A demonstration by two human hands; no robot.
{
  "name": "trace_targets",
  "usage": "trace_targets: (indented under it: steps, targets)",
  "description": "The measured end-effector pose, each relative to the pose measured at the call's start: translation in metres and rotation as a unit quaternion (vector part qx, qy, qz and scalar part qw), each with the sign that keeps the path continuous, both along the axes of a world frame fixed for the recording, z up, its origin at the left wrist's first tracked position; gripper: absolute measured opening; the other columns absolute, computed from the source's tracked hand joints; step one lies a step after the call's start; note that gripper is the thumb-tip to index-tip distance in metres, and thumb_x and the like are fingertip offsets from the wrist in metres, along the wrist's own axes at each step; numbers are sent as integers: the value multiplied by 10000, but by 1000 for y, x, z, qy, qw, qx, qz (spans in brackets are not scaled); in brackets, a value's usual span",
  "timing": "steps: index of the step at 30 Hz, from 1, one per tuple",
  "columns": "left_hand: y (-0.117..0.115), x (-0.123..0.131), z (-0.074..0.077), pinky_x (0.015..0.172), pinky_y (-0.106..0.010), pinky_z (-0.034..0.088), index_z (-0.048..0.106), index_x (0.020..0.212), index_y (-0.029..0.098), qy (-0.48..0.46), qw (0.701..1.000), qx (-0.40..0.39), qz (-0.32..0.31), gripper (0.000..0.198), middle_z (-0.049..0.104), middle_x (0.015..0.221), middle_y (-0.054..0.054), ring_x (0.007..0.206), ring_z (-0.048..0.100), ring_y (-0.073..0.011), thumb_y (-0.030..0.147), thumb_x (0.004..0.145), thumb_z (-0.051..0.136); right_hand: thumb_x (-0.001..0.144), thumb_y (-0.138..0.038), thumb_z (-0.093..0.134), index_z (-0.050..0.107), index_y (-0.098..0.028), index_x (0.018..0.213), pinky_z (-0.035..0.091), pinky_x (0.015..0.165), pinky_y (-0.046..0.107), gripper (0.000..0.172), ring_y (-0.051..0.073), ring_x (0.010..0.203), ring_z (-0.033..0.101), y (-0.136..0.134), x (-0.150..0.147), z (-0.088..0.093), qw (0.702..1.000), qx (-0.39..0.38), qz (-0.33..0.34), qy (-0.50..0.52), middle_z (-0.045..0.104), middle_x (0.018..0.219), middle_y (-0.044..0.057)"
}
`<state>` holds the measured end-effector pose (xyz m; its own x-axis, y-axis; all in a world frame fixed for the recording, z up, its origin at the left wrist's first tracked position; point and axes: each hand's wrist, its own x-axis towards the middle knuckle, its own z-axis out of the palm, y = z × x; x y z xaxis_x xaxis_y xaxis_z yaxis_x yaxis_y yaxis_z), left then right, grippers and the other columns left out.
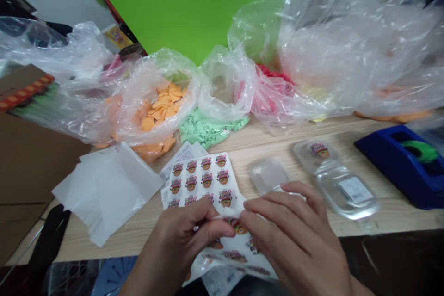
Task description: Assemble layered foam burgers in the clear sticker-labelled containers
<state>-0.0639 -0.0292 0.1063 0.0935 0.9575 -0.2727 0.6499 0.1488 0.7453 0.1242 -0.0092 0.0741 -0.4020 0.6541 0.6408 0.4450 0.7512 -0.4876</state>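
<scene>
A sheet of stickers (215,173) printed with small colourful cartoon logos lies over the table's front edge, its near part bent down. My left hand (189,236) pinches a fold of this sheet between thumb and fingers. From the other side my right hand (294,233) grips the same fold with its fingertips; its thumb is hidden. Whether a single sticker is peeled up between the fingers, I cannot tell. Just beyond the right hand is a clear plastic container (268,173). Further right lies an open clear clamshell container (343,189) with a logo sticker and a white label on it.
A blue tape dispenser (391,162) stands at the right. White backing sheets (111,189) lie on the left. Across the back are plastic bags with orange pieces (163,106), green pieces (211,127) and pink pieces (270,95). A cardboard box (31,162) is at far left.
</scene>
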Motion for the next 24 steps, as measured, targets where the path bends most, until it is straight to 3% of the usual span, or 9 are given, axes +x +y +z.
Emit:
trace_targets:
  steps: [2, 5, 7, 9, 11, 13, 19, 22, 24]
  targets:
    - [1, -9, -2, 441, -152, 369, 602, 594, 207, -13, 999, 2, -35, 223, 565, 496, 43, 465, 496, -82, 379, 736, 588, 747, -152, 607, 642, -217, 830, 403, 792, 350, 112, 150, 741, 579, 1, 5, 3, 998, -42, 23, 48, 664, 804, 8]
    - [6, -23, -7, 472, -144, 394, 621, 658, 223, -34, 997, -6, -71, 155, 603, 559, 38, 503, 536, -85, 325, 763, 568, 791, -179, 557, 596, -234, 766, 476, 632, 256, 72, 115, 667, 571, 4, 21, 7, 968, -187, 103, 135, 601, 720, -6]
    - [9, -27, -12, 468, -142, 389, 616, 660, 220, -20, 997, -17, -70, 169, 596, 570, 36, 499, 529, -80, 312, 781, 542, 815, -181, 521, 554, -247, 788, 481, 618, 223, 78, 110, 698, 573, 7, 32, 6, 942, -275, 84, 175, 581, 737, -16]
    - [12, -24, -17, 467, -148, 376, 600, 629, 206, 12, 997, -21, -69, 212, 565, 548, 35, 493, 506, -80, 330, 785, 529, 826, -179, 501, 538, -262, 857, 471, 679, 224, 97, 120, 794, 570, 9, 38, 0, 936, -311, 17, 166, 586, 818, -12]
    - [16, -16, -21, 463, -157, 356, 585, 609, 195, 38, 996, -24, -74, 250, 538, 522, 38, 484, 483, -82, 361, 785, 520, 821, -196, 515, 532, -262, 960, 450, 749, 239, 155, 138, 898, 547, 11, 36, -7, 948, -297, -15, 109, 589, 919, 6]
    - [19, -7, -23, 454, -164, 332, 583, 613, 192, 56, 995, -23, -76, 269, 524, 504, 42, 470, 460, -80, 387, 784, 513, 794, -231, 566, 526, -235, 1037, 437, 780, 262, 246, 157, 941, 527, 12, 27, -12, 964, -259, -2, 56, 588, 967, 29]
    - [19, -5, -23, 465, -177, 334, 570, 632, 187, 45, 995, -47, -78, 268, 541, 521, 35, 485, 467, -89, 409, 768, 508, 776, -151, 580, 617, -188, 781, 414, 701, 310, 53, 142, 738, 534, 13, 10, -7, 980, -182, 73, 24, 618, 793, 21]
    - [20, -12, -28, 523, -198, 384, 578, 739, 195, -24, 995, -47, -80, 330, 603, 630, 7, 590, 536, -125, 460, 792, 388, 823, -237, 533, 628, -217, 782, 425, 698, 310, 105, 138, 710, 552, 10, 22, -1, 964, -188, 182, 58, 646, 776, 6]
    - [22, -14, -33, 545, -206, 389, 569, 768, 197, -20, 997, -51, -62, 331, 605, 667, 3, 625, 541, -132, 453, 805, 362, 844, -303, 500, 605, -239, 751, 445, 661, 265, 154, 117, 663, 566, 12, 34, -3, 936, -259, 193, 141, 638, 709, -20]
